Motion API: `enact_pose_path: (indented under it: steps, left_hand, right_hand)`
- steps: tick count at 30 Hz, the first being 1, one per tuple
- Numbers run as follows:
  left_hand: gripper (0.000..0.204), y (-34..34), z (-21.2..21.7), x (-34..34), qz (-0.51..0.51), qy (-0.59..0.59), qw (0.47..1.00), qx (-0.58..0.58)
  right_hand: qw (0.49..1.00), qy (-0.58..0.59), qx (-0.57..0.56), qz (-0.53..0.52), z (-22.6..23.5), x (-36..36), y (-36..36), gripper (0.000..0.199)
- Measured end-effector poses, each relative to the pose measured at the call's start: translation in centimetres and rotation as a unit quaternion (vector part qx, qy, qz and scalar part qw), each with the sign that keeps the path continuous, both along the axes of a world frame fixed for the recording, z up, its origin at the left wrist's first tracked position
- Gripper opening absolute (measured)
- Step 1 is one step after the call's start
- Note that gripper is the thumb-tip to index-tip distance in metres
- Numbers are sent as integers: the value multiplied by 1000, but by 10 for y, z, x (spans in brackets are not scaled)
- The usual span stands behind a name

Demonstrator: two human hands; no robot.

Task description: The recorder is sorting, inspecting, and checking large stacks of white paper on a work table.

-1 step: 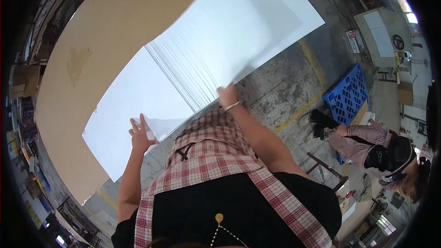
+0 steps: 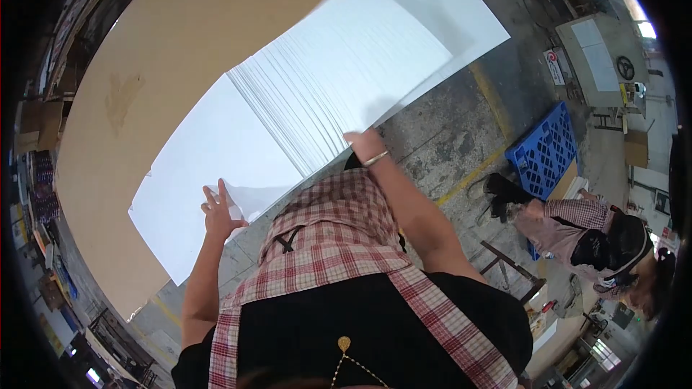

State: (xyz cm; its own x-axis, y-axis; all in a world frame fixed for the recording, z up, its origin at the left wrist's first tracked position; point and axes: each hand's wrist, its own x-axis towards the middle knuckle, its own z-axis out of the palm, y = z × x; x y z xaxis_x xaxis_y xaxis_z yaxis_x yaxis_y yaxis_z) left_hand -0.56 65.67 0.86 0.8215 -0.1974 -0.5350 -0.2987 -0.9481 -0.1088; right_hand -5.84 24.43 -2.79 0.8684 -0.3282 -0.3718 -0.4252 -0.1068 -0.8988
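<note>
White paper sheets (image 2: 339,65) lie fanned out in overlapping steps across a tan board. The upper sheet is blurred at its far corner and casts a shadow on the white sheet (image 2: 465,18) below it. My right hand (image 2: 367,147), a bracelet at its wrist, is closed at the near edge of the fanned sheets, thumb on top; its other fingers are mostly hidden. My left hand (image 2: 218,216) lies with spread fingers on the flat white sheet (image 2: 209,151) at the left, near its front edge.
The large tan board (image 2: 166,36) extends behind and left of the paper. To the right are a blue plastic pallet (image 2: 544,148) and another person (image 2: 598,234) near it. A grey worktable (image 2: 598,57) with a black handwheel stands farther off.
The raised upper sheet has come down, its right corner now farther right over the sheet below. My right hand has shifted slightly right; my left hand stays in place.
</note>
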Motion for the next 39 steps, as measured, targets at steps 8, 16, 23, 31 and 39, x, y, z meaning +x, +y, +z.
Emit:
enact_pose_path:
  steps: [8,16,23,31,39]
  left_hand:
    - [146,-21,5,7,2,5,1000,-30]
    - [112,59,-101,-49,58,-24,961,-268]
    - [133,-32,-5,0,134,31,990,-31]
    - [115,-35,-48,2,165,-28,985,-41]
    - [129,-33,7,-4,138,45,989,-41]
  right_hand:
    - [973,-39,-172,149,-8,18,-31,55]
    - [887,-50,-445,116,38,14,129,32]
    - [961,113,250,38,-69,21,-152,38]
    - [957,106,183,201,-34,39,18,44]
    - [977,146,49,147,-8,33,-17,45]
